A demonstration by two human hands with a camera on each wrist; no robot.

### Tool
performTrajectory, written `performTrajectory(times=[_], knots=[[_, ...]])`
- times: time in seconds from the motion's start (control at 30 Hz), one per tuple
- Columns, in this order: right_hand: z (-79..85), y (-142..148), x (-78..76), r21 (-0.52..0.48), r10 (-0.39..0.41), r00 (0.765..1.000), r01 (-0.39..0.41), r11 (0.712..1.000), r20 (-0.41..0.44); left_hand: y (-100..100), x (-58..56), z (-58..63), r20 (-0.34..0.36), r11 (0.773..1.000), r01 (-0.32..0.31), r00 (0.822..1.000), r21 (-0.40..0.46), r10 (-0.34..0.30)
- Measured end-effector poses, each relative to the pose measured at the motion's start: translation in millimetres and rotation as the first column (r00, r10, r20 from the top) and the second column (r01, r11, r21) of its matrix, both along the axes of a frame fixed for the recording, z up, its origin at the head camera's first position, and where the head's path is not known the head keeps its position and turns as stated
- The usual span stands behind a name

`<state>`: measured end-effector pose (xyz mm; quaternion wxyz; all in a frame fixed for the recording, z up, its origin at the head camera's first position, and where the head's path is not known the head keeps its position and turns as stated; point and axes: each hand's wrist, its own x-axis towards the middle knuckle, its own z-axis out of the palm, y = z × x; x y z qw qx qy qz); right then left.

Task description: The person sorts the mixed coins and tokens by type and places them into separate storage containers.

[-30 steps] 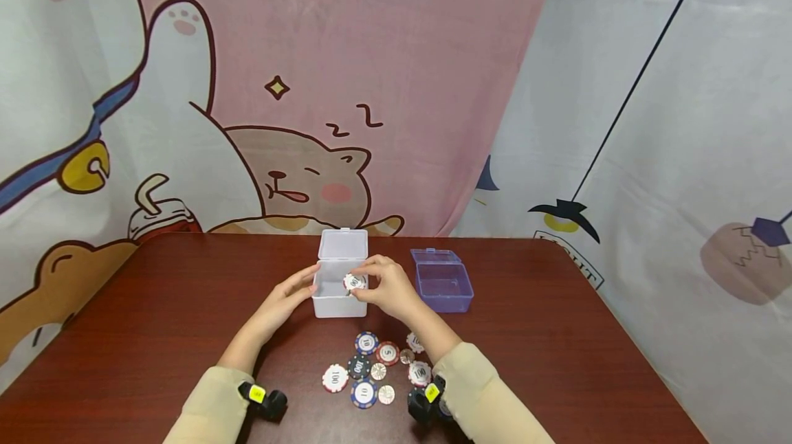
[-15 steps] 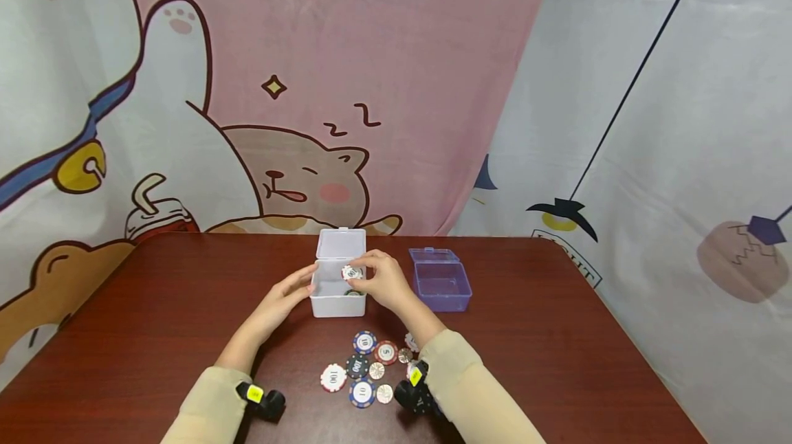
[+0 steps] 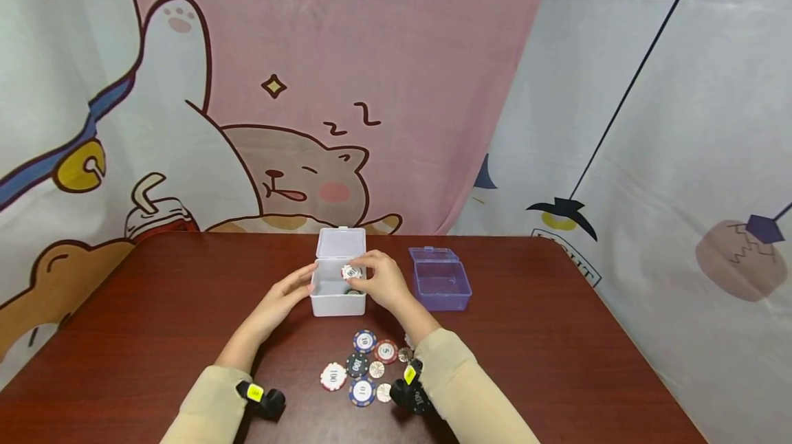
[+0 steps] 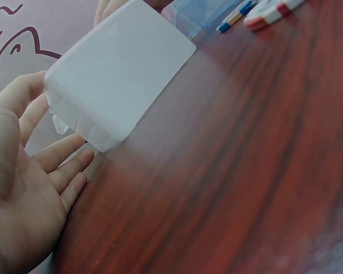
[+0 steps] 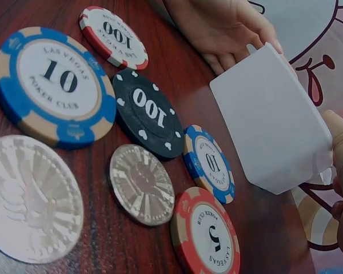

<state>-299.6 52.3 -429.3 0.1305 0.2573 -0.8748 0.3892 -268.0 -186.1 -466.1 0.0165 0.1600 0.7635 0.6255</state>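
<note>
My right hand [image 3: 385,282] pinches a white poker chip [image 3: 350,272] between thumb and fingers, over the inside of an open white plastic box [image 3: 338,305]. A darker chip [image 3: 353,291] shows partly inside the box below it. My left hand [image 3: 283,303] rests its loosely extended fingers against the box's left side; in the left wrist view, the fingers [image 4: 68,171] lie along the box's end wall. In the right wrist view, the box [image 5: 271,120] hides what my right fingertips hold.
Near the box lie loose poker chips: a red 5 [image 3: 386,351], a black 100 [image 3: 357,365], a white 100 [image 3: 333,376] and blue 10s [image 3: 361,392]. Several silvery coins [image 3: 377,370] lie among them. An open purple see-through box [image 3: 442,289] stands to the right.
My right hand has carried the chip slightly back and deeper over the box, uncovering the darker chip inside. The right forearm has swung left over some chips. My left hand stays at the box.
</note>
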Motion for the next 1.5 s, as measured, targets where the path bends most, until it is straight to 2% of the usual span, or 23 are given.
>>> performTrajectory(times=[0.3, 0.53, 0.83, 1.07, 1.13, 1.5], knots=[[-0.5, 1.3, 0.0, 0.004, 0.000, 1.000, 0.000, 1.000, 0.013, 0.0, 1.3, 1.3, 0.011, 1.000, -0.004, 1.000, -0.010, 0.004], [-3.1, 6.4, 3.9, -0.099, 0.053, 0.999, -0.051, 0.994, 0.012, -0.7, 1.0, 0.7, 0.004, 1.000, 0.005, 1.000, -0.016, -0.005], [-0.5, 18.1, 21.1, -0.181, 0.120, 0.993, -0.115, 0.977, 0.015, -1.3, 0.9, -1.5, -0.014, 1.000, 0.009, 1.000, -0.020, -0.009], [3.3, 26.5, 34.0, -0.164, 0.146, 0.988, -0.137, 0.977, 0.043, 0.3, 4.1, 4.7, -0.007, 1.000, 0.017, 1.000, -0.003, -0.017], [3.8, 28.3, 37.9, -0.154, 0.155, 0.987, -0.148, 0.977, 0.036, -0.5, 1.4, 1.0, -0.009, 1.000, 0.014, 1.000, 0.000, -0.014], [0.4, 33.7, 55.9, -0.113, 0.229, 0.973, -0.229, 0.967, -0.011, -0.4, 0.6, 0.9, 0.005, 1.000, -0.004, 1.000, -0.014, 0.004]])
